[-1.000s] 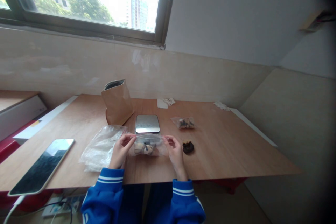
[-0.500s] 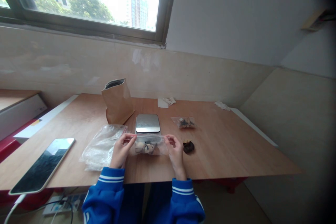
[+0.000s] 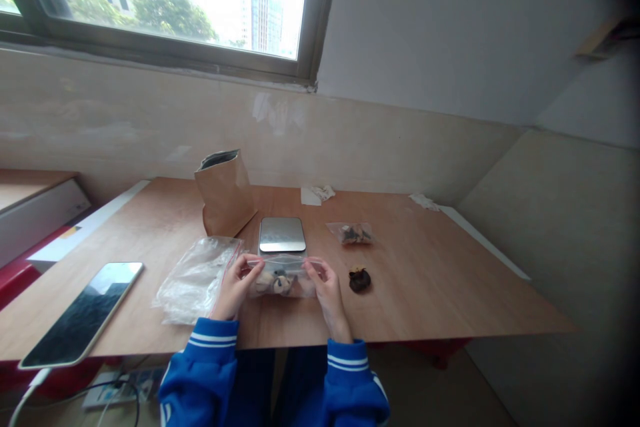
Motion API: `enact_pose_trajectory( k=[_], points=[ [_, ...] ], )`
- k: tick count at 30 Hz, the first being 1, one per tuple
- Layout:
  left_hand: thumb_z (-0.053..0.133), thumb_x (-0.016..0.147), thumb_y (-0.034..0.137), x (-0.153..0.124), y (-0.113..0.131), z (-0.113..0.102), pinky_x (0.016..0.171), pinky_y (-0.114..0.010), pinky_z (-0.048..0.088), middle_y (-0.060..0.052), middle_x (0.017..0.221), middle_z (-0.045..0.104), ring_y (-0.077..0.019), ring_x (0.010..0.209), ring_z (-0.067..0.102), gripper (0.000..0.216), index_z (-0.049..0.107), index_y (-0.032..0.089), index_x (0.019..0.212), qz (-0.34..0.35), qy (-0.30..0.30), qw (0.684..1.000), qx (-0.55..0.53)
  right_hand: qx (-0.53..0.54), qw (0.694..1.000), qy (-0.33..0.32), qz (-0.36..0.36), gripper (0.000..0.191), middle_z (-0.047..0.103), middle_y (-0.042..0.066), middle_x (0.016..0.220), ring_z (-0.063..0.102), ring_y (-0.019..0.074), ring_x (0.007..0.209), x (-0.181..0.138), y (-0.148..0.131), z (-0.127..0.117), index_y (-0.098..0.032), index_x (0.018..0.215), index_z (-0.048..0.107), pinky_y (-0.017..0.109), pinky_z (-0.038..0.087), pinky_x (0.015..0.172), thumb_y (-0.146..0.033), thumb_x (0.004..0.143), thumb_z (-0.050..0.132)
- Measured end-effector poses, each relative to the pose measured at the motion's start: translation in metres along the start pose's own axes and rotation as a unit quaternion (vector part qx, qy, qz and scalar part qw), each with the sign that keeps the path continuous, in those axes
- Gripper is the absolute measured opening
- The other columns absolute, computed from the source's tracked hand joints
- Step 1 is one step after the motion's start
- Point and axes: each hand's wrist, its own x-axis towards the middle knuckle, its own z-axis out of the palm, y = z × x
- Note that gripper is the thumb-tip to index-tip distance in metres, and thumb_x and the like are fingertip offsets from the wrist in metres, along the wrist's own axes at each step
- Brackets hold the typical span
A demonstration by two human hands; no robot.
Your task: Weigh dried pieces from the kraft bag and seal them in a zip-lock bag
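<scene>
A clear zip bag [image 3: 306,288] with several pale and dark lumpy pieces [image 3: 281,283] inside is held between my two hands, just in front of the scale. My left hand [image 3: 239,283] pinches the bag's top left corner between thumb and fingers. On the other side, my right hand [image 3: 326,285] pinches the top edge near the right corner. Behind the bag lies a flat digital scale [image 3: 281,235] with a bare metal plate. A dark brown dried piece [image 3: 359,279], perhaps a mushroom, rests right of my right hand. Farther back is a second filled zip bag [image 3: 356,234].
A pile of flat clear plastic bags [image 3: 193,283] lies left of my left hand. Behind it stands an open brown paper bag [image 3: 227,193]. A phone [image 3: 83,317] on a cable lies at the table's left edge. White paper and tissue [image 3: 317,195] lie along the wall.
Both hands have shifted their pinch on the bag's top edge, my right hand moving a little inward to the left. The bag's contents have settled slightly. Everything else on the table stays put.
</scene>
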Motion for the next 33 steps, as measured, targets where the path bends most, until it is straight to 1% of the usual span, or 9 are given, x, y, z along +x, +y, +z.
enact_pose_trajectory(
  k=[5,10,14,22,25,29,33],
  points=[
    [0.065,0.076,0.039,-0.0003,0.0,-0.0024,0.074,-0.027,0.047,-0.002,0.085,0.063,-0.0172,0.083,0.06,0.024,0.062,0.016,0.082,0.013,0.0,1.0,0.002,-0.004,1.0,0.004,-0.001,0.038,0.071,0.006,0.088,0.065,0.0193,0.083,-0.0003,-0.0007,-0.0014,-0.016,0.092,0.066,0.028,0.049,0.073,-0.049,0.074,0.067],
    [0.066,0.074,0.041,-0.0014,0.0014,-0.0024,0.071,-0.026,0.047,-0.002,0.081,0.064,-0.0165,0.077,0.06,0.026,0.063,0.016,0.081,0.0,0.009,1.0,0.002,-0.015,1.0,0.013,-0.015,0.034,0.07,0.006,0.085,0.065,0.0189,0.081,-0.0001,-0.001,-0.0016,-0.016,0.088,0.066,0.029,0.049,0.073,-0.047,0.074,0.067],
    [0.068,0.072,0.042,-0.0017,0.0013,-0.0017,0.068,-0.026,0.047,-0.004,0.083,0.065,-0.0163,0.075,0.06,0.028,0.064,0.016,0.08,0.004,0.022,1.0,0.017,-0.018,0.999,0.027,-0.031,0.03,0.069,0.005,0.082,0.063,0.0184,0.079,-0.0002,-0.0022,-0.0008,-0.016,0.085,0.066,0.03,0.049,0.074,-0.045,0.075,0.067],
    [0.066,0.074,0.042,-0.0017,-0.0025,-0.0011,0.069,-0.026,0.046,-0.003,0.082,0.066,-0.0161,0.073,0.059,0.027,0.066,0.016,0.081,0.023,0.04,0.997,0.055,-0.033,0.997,0.035,-0.053,0.026,0.068,0.004,0.078,0.062,0.0181,0.077,-0.0016,-0.0051,-0.0011,-0.016,0.08,0.066,0.029,0.048,0.073,-0.041,0.075,0.067],
    [0.065,0.076,0.041,-0.0019,-0.0032,-0.0008,0.071,-0.026,0.046,-0.002,0.082,0.065,-0.0162,0.075,0.059,0.025,0.065,0.017,0.082,0.029,0.035,0.997,0.062,-0.035,0.997,0.039,-0.053,0.025,0.068,0.005,0.079,0.062,0.0181,0.078,-0.0022,-0.0059,-0.0007,-0.016,0.08,0.066,0.03,0.048,0.075,-0.041,0.076,0.067],
    [0.064,0.076,0.042,-0.0019,-0.003,0.0002,0.07,-0.026,0.046,0.0,0.079,0.062,-0.0158,0.075,0.059,0.025,0.061,0.018,0.081,0.025,0.024,0.999,0.033,-0.022,0.998,0.031,-0.042,0.028,0.068,0.005,0.081,0.063,0.0188,0.079,-0.0034,-0.0077,0.0005,-0.016,0.083,0.066,0.03,0.049,0.075,-0.043,0.076,0.066],
    [0.062,0.077,0.043,-0.0034,0.0015,0.0023,0.071,-0.027,0.047,0.0,0.081,0.061,-0.0163,0.077,0.059,0.024,0.059,0.019,0.082,0.012,0.02,1.0,0.022,-0.005,1.0,-0.001,-0.021,0.031,0.07,0.006,0.086,0.065,0.0201,0.084,-0.0044,-0.0076,0.0008,-0.017,0.089,0.065,0.031,0.05,0.077,-0.044,0.075,0.066]
  ],
)
